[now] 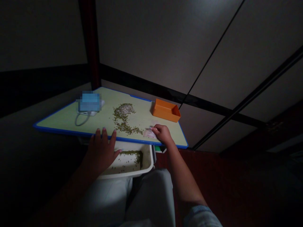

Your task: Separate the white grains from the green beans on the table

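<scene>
My left hand is open with its fingers spread, the fingertips at the table's near edge and the thumb over the white bin. My right hand is closed on the tabletop, fingers pressed together at a pale pinkish-white patch, perhaps small grains. Whatever lies between those fingers is hidden. To its left, small green beans are scattered in a curve, leading up to a heap of whitish grains mixed with green ones. More green beans lie inside the bin, mostly along its far and right sides.
An orange rectangular box stands at the table's far right. On the left part of the pale yellow table, edged in blue, are a blurred-out blue object and a looped grey cable. Wall panels rise close behind.
</scene>
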Demonstrator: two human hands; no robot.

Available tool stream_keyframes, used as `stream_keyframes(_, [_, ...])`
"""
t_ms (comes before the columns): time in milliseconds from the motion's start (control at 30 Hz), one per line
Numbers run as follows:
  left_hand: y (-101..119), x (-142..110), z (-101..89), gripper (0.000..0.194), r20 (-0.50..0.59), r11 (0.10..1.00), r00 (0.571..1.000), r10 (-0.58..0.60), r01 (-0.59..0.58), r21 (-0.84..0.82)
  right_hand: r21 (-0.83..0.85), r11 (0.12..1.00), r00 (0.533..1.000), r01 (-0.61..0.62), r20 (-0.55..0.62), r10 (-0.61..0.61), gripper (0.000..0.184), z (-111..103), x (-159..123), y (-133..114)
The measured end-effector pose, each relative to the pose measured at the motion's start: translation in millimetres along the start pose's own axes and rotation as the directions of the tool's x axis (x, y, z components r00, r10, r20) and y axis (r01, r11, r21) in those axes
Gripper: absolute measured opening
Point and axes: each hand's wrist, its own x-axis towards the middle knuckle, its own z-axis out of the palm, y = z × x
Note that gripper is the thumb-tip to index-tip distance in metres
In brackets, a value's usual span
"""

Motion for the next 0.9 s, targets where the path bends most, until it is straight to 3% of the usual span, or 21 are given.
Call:
stream_keyframes(200, [0,1,0.9,0.077,0.004,1.000,1.000,-0.003,0.003,-0.014,0.262,0.964,0.995,-0.038,-0.074,0.060,0.039,-1,-6,6])
stream_keyframes(367, [-2,0,6.1,0.077,-0.040,0.997,0.999,-0.008,0.005,-0.075,0.358,0.932,0.988,-0.058,-0.114,0.105,0.045,-7,-11,7])
stream_keyframes(633, [-1,0,3.9,0.077,-0.011,0.993,1.000,-0.026,0.024,-0.111,0.261,0.959,0.987,-0.109,-0.085,0.136,0.046,-7,-22,16])
stream_keyframes(900, [0,0,2.2,0.077,-0.023,0.983,0.999,-0.038,0.033,-0.179,0.086,0.988,0.985,-0.131,-0.103,0.139,0.039,-1,-34,0])
